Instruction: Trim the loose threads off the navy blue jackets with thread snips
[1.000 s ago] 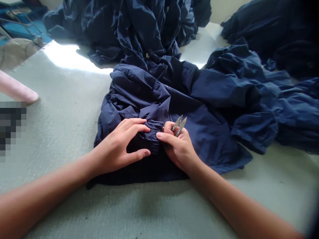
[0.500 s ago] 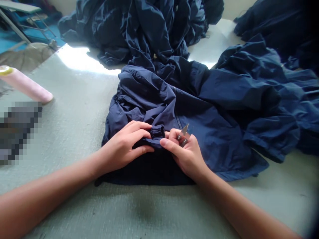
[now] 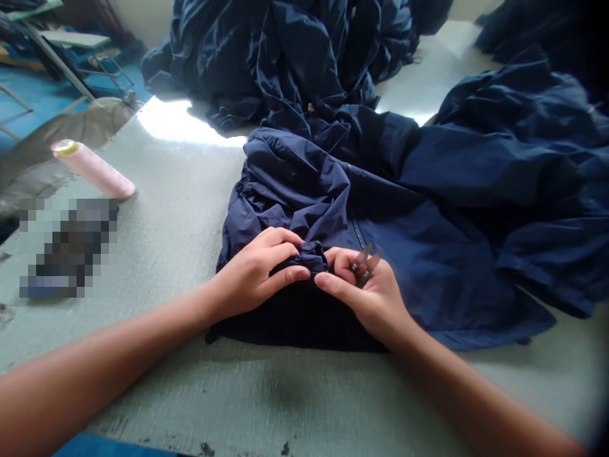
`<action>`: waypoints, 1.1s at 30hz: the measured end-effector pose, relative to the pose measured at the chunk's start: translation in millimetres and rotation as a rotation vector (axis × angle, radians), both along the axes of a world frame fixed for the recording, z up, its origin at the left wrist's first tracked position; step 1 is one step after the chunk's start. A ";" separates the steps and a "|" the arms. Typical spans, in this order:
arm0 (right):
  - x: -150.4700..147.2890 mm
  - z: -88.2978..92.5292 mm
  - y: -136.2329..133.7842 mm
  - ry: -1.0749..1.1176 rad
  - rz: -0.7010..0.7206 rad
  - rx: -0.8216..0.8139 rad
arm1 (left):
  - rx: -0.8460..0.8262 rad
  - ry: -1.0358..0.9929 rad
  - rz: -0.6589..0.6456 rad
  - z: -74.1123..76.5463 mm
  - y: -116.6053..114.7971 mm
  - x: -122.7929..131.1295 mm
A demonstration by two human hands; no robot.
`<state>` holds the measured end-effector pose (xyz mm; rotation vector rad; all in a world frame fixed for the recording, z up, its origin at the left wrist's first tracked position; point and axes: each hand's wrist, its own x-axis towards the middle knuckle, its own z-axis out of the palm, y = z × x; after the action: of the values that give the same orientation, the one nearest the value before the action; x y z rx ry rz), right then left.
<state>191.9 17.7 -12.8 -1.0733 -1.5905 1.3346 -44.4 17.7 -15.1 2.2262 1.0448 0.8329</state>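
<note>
A navy jacket point(image 3: 399, 235) with a zipper point(image 3: 358, 233) lies spread on the table in front of me. My left hand point(image 3: 266, 263) is closed on the gathered cuff point(image 3: 314, 255) of a sleeve, thumb below and fingers over it. My right hand point(image 3: 366, 285) pinches at the cuff's other edge with thumb and forefinger. Held in that same hand are small thread snips point(image 3: 364, 261), their two blades pointing up and away from the cuff. The snips' handles are hidden in my palm.
More navy garments are heaped point(image 3: 304, 57) at the back and right point(image 3: 518, 133). A pink thread cone point(image 3: 98, 168) lies on the table point(image 3: 162, 381) at left, near a dark pixelated object point(image 3: 71, 247). Beyond the left edge are grey-brown cloth point(image 3: 28, 158) and a blue floor.
The view has shifted left, so everything appears further right. Both hands keep hold of the cuff, its opening now turned and flattened a little between them.
</note>
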 end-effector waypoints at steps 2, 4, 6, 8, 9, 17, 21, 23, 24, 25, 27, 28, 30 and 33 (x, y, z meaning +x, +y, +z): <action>0.4 -1.3 0.2 0.007 0.003 0.005 | -0.010 0.003 -0.005 0.6 0.3 0.6; 1.0 -1.9 0.4 0.018 0.006 0.007 | -0.018 0.006 -0.008 1.6 0.3 1.0; 1.4 -2.1 0.6 0.033 0.008 0.007 | -0.025 0.008 -0.012 3.1 -0.1 0.9; 1.6 -2.1 0.7 0.040 0.008 0.003 | -0.032 0.013 -0.028 4.9 -0.9 0.5; 1.7 -2.2 0.7 0.043 0.010 -0.001 | -0.034 0.019 -0.038 5.7 -1.4 0.2; 1.3 -2.1 0.7 0.049 0.016 -0.027 | -0.018 0.087 -0.047 4.5 -2.1 0.9; 2.0 -2.5 0.3 0.053 0.023 -0.034 | -0.024 0.100 -0.047 4.0 -1.2 1.8; 2.2 -2.8 0.1 0.055 0.026 -0.034 | -0.021 0.109 -0.047 4.3 -0.8 1.7; 2.3 -2.8 0.0 0.056 0.032 -0.040 | -0.021 0.114 -0.047 4.4 -0.6 1.6; 2.3 -2.8 0.0 0.056 0.042 -0.046 | -0.020 0.119 -0.046 4.5 -0.5 1.5; 2.2 -2.6 0.0 0.050 0.064 -0.049 | -0.013 0.131 -0.047 4.4 -0.4 1.6; 2.2 -2.4 0.0 0.043 0.074 -0.044 | -0.007 0.135 -0.049 4.3 -0.4 1.7; 2.2 -1.5 0.1 0.020 0.089 -0.032 | 0.002 0.141 -0.054 3.9 -0.6 2.1; 2.4 0.5 -0.1 -0.012 0.100 -0.033 | 0.007 0.148 -0.057 3.2 -0.9 2.7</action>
<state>194.3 17.6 -12.4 -1.0355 -1.6551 1.4270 -41.7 16.8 -11.9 2.3411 1.0415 0.6564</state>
